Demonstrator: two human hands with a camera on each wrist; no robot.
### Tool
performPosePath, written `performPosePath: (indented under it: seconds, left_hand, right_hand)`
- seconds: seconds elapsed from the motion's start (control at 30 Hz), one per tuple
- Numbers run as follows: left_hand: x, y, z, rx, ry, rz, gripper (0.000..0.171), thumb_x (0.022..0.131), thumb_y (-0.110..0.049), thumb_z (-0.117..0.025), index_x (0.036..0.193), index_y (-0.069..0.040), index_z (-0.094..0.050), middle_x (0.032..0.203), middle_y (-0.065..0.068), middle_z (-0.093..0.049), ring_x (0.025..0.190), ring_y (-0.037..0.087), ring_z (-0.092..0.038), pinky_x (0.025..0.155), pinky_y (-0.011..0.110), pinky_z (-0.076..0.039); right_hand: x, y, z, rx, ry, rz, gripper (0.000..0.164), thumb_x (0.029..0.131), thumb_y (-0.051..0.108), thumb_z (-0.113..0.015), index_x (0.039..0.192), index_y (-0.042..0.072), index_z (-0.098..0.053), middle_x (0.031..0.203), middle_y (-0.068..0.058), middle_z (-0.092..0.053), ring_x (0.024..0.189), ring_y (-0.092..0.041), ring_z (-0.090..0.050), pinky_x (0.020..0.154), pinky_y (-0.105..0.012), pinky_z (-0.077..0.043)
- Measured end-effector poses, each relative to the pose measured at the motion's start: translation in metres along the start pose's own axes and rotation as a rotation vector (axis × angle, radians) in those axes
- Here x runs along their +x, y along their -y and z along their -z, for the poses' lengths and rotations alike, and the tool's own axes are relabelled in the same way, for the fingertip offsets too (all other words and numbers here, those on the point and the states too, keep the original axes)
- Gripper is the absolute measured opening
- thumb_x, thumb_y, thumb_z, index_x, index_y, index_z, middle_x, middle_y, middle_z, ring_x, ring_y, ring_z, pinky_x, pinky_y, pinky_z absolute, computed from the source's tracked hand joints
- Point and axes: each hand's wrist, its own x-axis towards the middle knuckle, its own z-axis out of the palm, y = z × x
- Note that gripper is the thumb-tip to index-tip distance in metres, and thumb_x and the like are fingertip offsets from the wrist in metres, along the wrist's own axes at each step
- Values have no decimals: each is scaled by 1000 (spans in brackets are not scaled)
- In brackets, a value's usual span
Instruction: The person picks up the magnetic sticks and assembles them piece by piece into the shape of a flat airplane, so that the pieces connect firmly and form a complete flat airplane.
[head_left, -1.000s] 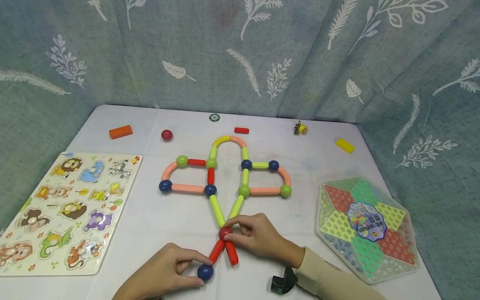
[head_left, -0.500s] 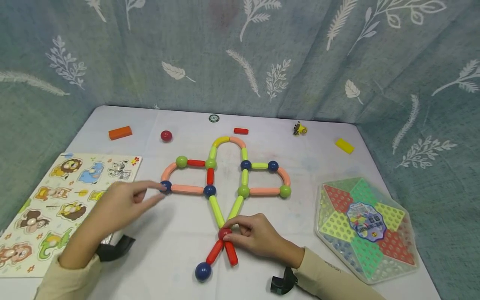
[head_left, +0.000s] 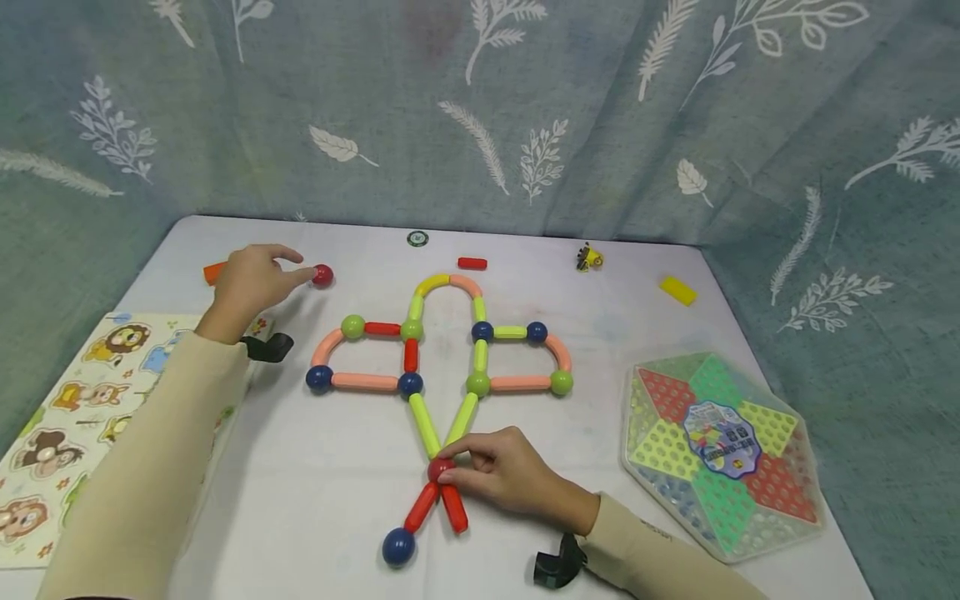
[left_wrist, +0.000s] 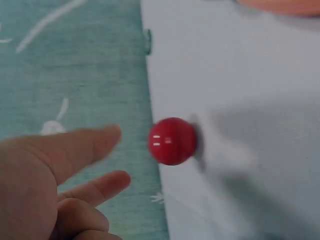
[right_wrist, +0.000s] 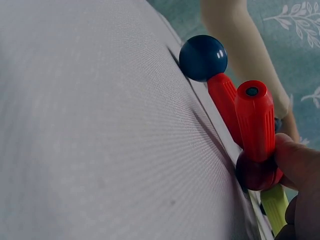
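Note:
My left hand (head_left: 255, 283) reaches to a loose red ball (head_left: 323, 276) at the back left, fingers extended. In the left wrist view a gap separates the fingertips (left_wrist: 112, 137) from that ball. Thumb and index finger of my right hand (head_left: 517, 479) pinch another red ball (head_left: 438, 470), the joint at the bottom of a flat figure of coloured rods and balls. Two light green rods (head_left: 424, 425) run up from this joint. Below it, two red rods (head_left: 422, 507) spread apart, the left one ending in a blue ball (head_left: 398, 547); the other has a bare end (right_wrist: 252, 91).
An animal puzzle board (head_left: 82, 396) lies left, partly under my left sleeve. At right is a hexagonal game box (head_left: 723, 454). Along the back lie an orange block (head_left: 213, 272), a round token (head_left: 417, 238), a short red rod (head_left: 472, 263), a small yellow toy (head_left: 589, 257) and a yellow block (head_left: 678, 290).
My left hand has left the blue ball at the bottom, passed the figure's left side and moved up to the loose red ball. My right hand keeps its pinch on the joint ball.

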Motion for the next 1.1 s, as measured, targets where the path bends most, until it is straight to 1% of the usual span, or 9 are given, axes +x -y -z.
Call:
performPosePath:
  seconds: [0.13,0.27,0.53,0.67,0.8,0.9,0.97,1.03,1.1]
  left_hand:
    - [7,1,-13,-6,65,65,69,78,-58,-64,126,-8,-57,112,24,-54,95,38,-48,68,46,-43]
    - [4,0,-23,-18,76,92,66,78,-53,-68,125,-9,-57,109,24,-53,92,38,-46,67,44,-44]
    - [14,7,-39,23,10,41,66,76,-58,-68,116,-6,-60,92,18,-59,81,33,-48,61,40,-41]
    - [20,2,-40,30,-13,45,61,77,-53,-69,112,-4,-61,95,19,-59,80,33,-48,61,41,-39]
    - [17,-3,-36,10,-32,30,58,78,-52,-69,112,-5,-62,94,18,-59,79,33,-48,61,40,-38]
    - [6,-13,-29,-4,-51,-24,66,76,-60,-66,116,-7,-62,90,17,-58,77,32,-47,59,38,-36]
    - [-9,-24,-24,-11,-67,-80,71,74,-66,-63,119,-11,-62,82,15,-55,71,30,-46,54,36,-33]
    - [-31,-37,-21,-35,-85,-170,70,72,-68,-62,119,-16,-63,70,11,-51,61,26,-43,49,34,-30]
    - [-62,-54,-21,-64,-93,-302,63,72,-65,-65,118,-22,-64,59,4,-44,52,21,-39,45,31,-27]
  right_hand:
    - [-1,0,0,-29,3,-14,22,86,37,-67,107,32,-66,52,13,-36,45,-2,-33,42,-20,-24]
    - [-3,2,-1,-27,8,-16,22,86,37,-67,107,32,-66,52,13,-35,44,-1,-33,42,-19,-24]
    - [-1,2,0,-33,1,-6,21,86,36,-67,107,32,-66,52,13,-35,44,-1,-32,42,-19,-24]
    - [0,1,-1,-13,1,0,21,86,35,-67,107,30,-66,52,13,-35,45,-1,-32,42,-19,-24]
    - [0,1,-1,-6,1,7,21,86,36,-67,107,29,-67,52,13,-36,45,0,-33,42,-18,-25]
    - [0,1,1,-17,-7,6,21,86,36,-67,107,30,-66,52,14,-36,44,0,-33,41,-18,-25]
    - [0,0,3,-19,-6,-1,22,86,37,-66,107,30,-66,52,14,-37,45,0,-34,41,-19,-25]
    - [-1,-1,4,-19,2,-4,22,86,37,-66,107,30,-67,53,14,-38,45,0,-34,42,-19,-25]
    - [-1,-2,4,-26,9,-7,22,87,38,-65,107,30,-67,53,14,-38,45,0,-35,42,-18,-26]
